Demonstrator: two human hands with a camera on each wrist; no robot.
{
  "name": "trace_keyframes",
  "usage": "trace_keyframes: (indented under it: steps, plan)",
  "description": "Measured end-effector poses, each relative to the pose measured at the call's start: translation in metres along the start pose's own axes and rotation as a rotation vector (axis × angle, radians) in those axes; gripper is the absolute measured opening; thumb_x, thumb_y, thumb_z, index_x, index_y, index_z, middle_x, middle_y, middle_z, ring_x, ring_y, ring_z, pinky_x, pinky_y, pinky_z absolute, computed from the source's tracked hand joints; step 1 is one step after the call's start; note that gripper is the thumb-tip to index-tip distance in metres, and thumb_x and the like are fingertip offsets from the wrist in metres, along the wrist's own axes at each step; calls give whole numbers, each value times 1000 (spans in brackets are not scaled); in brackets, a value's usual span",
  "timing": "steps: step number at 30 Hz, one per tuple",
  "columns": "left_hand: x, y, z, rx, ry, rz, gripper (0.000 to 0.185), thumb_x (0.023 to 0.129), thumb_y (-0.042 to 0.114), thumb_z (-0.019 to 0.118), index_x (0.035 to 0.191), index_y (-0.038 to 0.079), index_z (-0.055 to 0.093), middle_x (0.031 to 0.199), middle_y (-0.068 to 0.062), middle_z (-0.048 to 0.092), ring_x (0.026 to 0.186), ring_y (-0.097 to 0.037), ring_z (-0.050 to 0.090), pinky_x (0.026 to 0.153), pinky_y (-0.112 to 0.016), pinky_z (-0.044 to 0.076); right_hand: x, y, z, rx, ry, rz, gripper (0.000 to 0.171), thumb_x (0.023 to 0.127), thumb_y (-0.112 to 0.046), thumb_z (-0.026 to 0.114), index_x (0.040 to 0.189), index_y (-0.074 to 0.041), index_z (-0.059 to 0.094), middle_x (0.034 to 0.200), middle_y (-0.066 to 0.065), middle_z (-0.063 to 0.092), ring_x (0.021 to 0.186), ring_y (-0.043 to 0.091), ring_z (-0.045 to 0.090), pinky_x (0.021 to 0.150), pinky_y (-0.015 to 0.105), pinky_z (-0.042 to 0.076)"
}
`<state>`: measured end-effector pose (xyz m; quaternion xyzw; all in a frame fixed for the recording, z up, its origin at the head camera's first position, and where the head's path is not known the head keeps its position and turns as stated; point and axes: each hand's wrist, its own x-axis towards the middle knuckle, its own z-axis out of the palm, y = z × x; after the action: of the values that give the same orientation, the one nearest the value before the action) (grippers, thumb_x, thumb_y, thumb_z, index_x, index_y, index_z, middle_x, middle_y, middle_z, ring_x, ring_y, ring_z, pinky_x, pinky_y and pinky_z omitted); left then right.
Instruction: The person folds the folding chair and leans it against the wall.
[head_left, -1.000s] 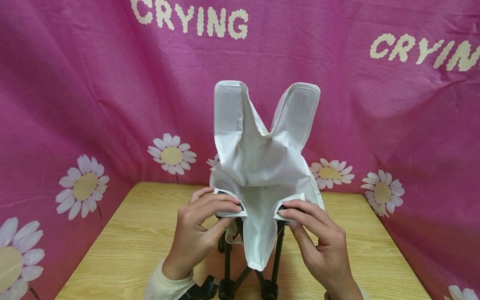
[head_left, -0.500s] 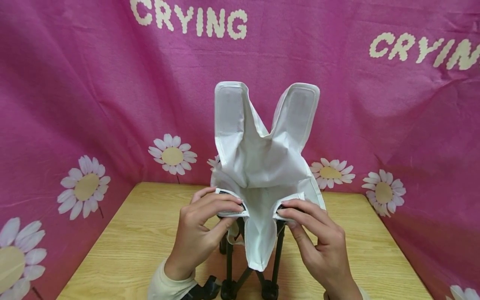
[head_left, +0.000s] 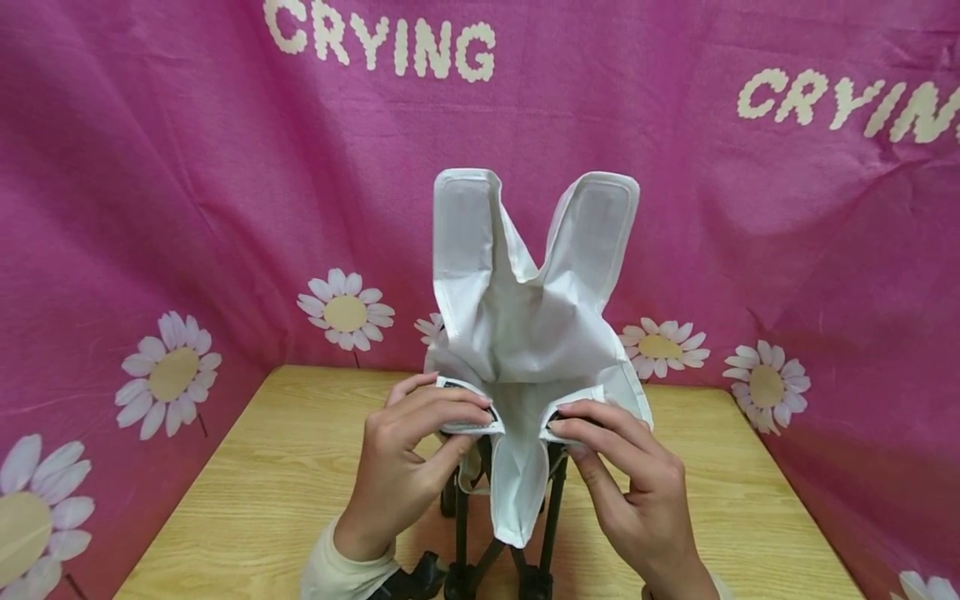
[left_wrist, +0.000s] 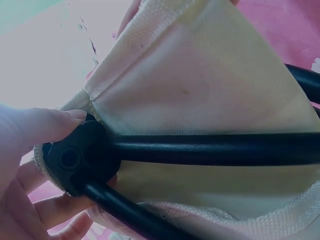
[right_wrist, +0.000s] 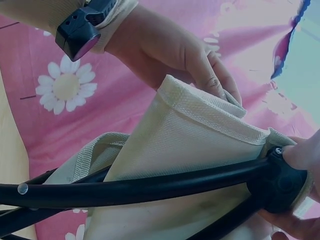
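Note:
A white fabric seat (head_left: 525, 342) hangs on a black folding frame (head_left: 553, 517) that looks like a small camp chair. Two tall flaps of the cloth point up at the back. My left hand (head_left: 408, 454) grips the near left corner, fingers over the cloth edge and thumb below. In the left wrist view its thumb presses a black joint (left_wrist: 82, 155) where two tubes meet inside the corner. My right hand (head_left: 641, 492) pinches the near right corner likewise. The right wrist view has that hand's thumb on a matching black joint (right_wrist: 280, 182). Fingers partly hide both corners.
The frame stands on a light wood table (head_left: 247, 492). A pink cloth backdrop (head_left: 225, 167) with white daisies and lettering encloses the back and sides. A black wrist camera (head_left: 420, 577) sits at the left sleeve, close to the frame's legs.
Both hands keep their hold on the corners. The two corners have drawn slightly closer together, and the upright flaps have dipped a little.

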<state>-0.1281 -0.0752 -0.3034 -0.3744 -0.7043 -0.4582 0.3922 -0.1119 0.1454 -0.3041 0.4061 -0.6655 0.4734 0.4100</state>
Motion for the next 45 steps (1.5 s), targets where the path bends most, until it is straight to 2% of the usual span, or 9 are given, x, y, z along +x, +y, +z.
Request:
trace_keyframes:
  steps: [10,20,45]
  plan:
    - [0,2,1,25,2,10,20,79,1,76,94,13,75,98,-1,72,92,-13,67,99,-48,38,0,-2,3,-8,0,4,15,90,2,63,103,1,72,107,18,65,104,25,59,93,24,44]
    - [1,3,1,33,3,18,19,79,1,75,94,13,75,98,-1,72,92,-13,67,98,-48,39,10,-17,5,-33,0,16,13,92,-3,62,100,1,72,104,17,65,102,22,59,92,23,44]
    - [3,7,4,39,0,25,21,78,0,75,94,13,75,98,0,72,93,-12,67,97,-48,39,10,-18,7,-27,1,-2,13,93,-6,62,99,1,72,103,16,66,101,22,59,92,23,44]
